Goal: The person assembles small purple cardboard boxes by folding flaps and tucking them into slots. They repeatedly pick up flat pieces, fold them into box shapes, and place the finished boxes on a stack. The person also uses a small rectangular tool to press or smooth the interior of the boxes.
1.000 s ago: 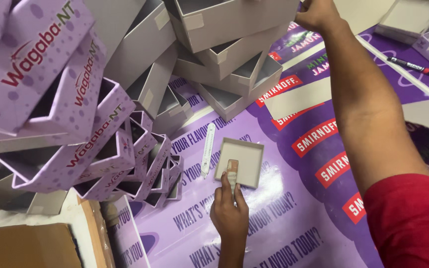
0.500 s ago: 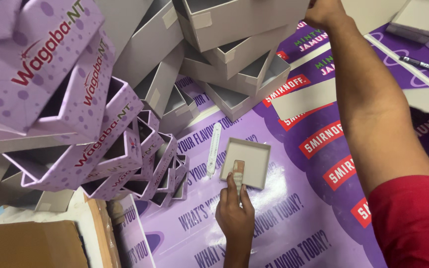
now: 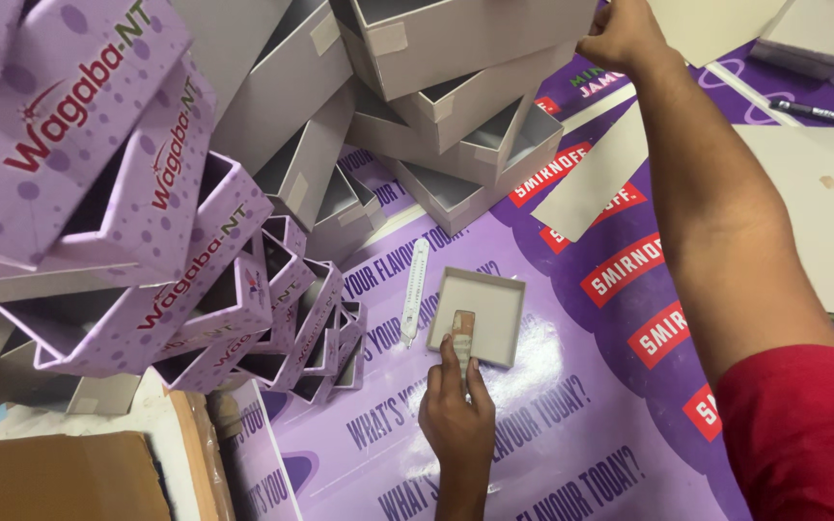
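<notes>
Your left hand (image 3: pixel 458 417) presses a small block (image 3: pixel 462 333) with closed fingers into the shallow grey tray (image 3: pixel 480 314) on the purple surface (image 3: pixel 571 425), just right of the white ruler (image 3: pixel 414 289), so lining looks underway, while your right hand (image 3: pixel 620 37), fingers curled, touches the stacked grey boxes (image 3: pixel 456 96) beyond the tray.

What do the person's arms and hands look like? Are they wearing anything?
Both hands are bare, with no gloves. The right arm is bare from wrist to above the elbow, where a red short sleeve begins. The left hand and its wrist are bare too; no sleeve, watch or bracelet shows on them. The right hand shows no rings from this view.
</notes>
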The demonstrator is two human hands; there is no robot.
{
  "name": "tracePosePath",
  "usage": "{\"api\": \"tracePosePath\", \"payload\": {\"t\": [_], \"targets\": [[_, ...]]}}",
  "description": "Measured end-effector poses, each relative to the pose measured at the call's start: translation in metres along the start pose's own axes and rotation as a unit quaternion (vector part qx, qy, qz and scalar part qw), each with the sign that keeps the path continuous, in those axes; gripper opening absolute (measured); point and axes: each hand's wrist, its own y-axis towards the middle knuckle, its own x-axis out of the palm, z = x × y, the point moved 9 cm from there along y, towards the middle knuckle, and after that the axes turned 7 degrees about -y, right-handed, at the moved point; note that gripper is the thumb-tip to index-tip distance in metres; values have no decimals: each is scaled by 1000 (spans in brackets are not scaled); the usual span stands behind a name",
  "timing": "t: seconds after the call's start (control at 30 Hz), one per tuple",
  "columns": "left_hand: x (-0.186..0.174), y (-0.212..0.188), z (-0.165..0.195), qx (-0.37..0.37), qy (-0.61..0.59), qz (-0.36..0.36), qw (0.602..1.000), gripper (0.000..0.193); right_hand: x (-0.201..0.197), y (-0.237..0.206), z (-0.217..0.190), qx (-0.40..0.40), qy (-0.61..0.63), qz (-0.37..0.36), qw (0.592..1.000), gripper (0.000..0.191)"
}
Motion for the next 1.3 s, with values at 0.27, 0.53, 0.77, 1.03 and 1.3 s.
{"api": "tracePosePath", "payload": {"t": [0.27,0.53,0.77,1.03,1.3], "targets": [[-4,1,4,-5,2,1,1000,47,5,-36,-26,-110,11,61,992,25],[-11,1,8,2,4,8,1000,46,3,-116,-26,-143,137,181,963,19],[-16,1,12,6,-6,17,1000,44,69,-252,27,167,408,198,875,8],[-16,-1,15,12,-4,15,1000,45,109,-361,-36,102,261,241,929,19],[-10,-2,10,-9,12,-5,1000,46,130,-348,-33,126,303,182,927,15]]}}
